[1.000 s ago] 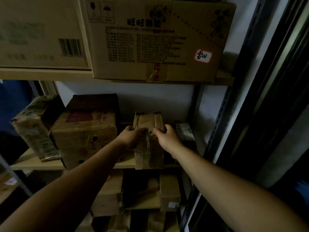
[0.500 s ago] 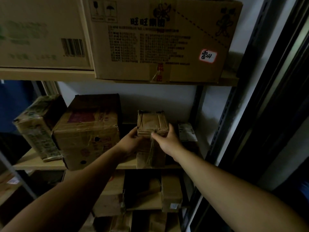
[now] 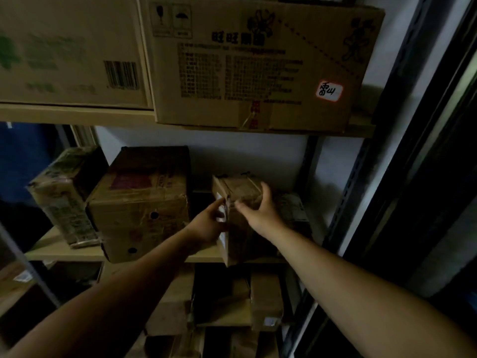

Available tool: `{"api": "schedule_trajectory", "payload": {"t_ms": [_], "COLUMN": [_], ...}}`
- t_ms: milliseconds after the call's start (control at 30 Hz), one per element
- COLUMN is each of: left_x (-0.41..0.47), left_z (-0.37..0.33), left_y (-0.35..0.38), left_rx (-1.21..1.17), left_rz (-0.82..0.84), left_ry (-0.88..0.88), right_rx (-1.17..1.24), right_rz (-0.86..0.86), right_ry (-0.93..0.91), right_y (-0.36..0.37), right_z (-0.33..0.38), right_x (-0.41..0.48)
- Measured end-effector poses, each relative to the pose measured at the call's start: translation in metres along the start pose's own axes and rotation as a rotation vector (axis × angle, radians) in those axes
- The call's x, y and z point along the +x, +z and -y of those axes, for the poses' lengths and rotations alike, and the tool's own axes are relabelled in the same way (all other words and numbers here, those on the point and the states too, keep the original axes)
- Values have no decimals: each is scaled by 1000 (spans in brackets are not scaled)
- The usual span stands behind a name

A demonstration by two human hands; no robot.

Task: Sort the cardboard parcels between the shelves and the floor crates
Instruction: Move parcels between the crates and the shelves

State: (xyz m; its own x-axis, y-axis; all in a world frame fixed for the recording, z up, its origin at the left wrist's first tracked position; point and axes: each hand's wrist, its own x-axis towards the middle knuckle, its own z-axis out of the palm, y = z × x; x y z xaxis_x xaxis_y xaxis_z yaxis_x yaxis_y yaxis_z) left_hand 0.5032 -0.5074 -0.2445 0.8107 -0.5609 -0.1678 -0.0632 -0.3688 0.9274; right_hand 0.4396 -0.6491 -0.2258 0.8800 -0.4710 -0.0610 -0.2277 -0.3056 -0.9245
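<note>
A small taped cardboard parcel (image 3: pixel 240 192) stands upright on the middle shelf (image 3: pixel 59 250), its front corner turned toward me. My right hand (image 3: pixel 260 213) grips its top right edge, thumb on the front and fingers over the top. My left hand (image 3: pixel 209 222) touches the parcel's left face near a white label, fingers partly curled against it. A flat parcel (image 3: pixel 293 210) with a printed label lies just right of it, partly hidden by my right hand.
A large brown box (image 3: pixel 139 202) and a tilted wrapped box (image 3: pixel 62 195) fill the shelf's left side. Two big cartons (image 3: pixel 253 68) sit on the upper shelf. More parcels (image 3: pixel 265 301) are stacked below. A dark metal upright (image 3: pixel 346 202) borders the right.
The small parcel has been turned and shifted right on the shelf. My right hand moved to its top right edge, and my left hand slid onto its left face.
</note>
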Motion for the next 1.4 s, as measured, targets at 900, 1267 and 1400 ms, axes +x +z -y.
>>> {"api": "schedule_trajectory", "payload": {"t_ms": [900, 1267, 1400], "left_x": [17, 18, 13], "left_z": [3, 19, 27], "left_y": [-6, 9, 13], "left_rx": [140, -103, -255], "left_rz": [-280, -104, -49], "left_ry": [-173, -245, -228], "right_rx": [-93, -103, -40], "right_rz": [-111, -135, -103], "right_ry": [-94, -21, -77], "right_y": [-16, -16, -18], "right_z": [-9, -16, -15], "right_x": [12, 12, 12]}}
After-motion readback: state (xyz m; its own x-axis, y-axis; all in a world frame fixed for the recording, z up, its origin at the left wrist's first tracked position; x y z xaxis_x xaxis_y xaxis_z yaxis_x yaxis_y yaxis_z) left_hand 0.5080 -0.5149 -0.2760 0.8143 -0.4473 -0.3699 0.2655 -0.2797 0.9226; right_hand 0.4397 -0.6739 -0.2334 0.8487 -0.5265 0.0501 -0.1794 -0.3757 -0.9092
